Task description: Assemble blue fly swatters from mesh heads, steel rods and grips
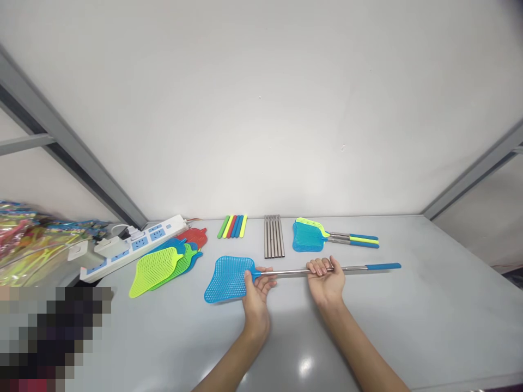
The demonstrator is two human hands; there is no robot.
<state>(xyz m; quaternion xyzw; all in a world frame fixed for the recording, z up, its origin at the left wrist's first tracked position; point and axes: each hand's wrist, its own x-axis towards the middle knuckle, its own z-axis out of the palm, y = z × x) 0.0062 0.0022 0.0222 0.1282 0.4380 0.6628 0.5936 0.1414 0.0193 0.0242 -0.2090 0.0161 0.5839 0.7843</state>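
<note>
A blue fly swatter [231,279] with an extended metal rod and a blue grip lies across both hands, just above the table. My left hand [257,296] holds it at the neck, thumb on the edge of the perforated head and fingers beneath. Farther along the rod, my right hand [327,280] is closed around the metal, palm turned up. Behind the rod sit several metal tubes [274,237] in a row. Colored grips [232,226] in green, yellow, red and blue are lined up to their left.
Finished-looking swatters [309,238] lie stacked at the back right. Loose swatter heads [157,268] overlap at the left, beside a white power strip [134,245] with plugs and cables. Plastic-wrapped goods [41,245] are piled at far left. A wall [269,109] bounds the grey table [408,326].
</note>
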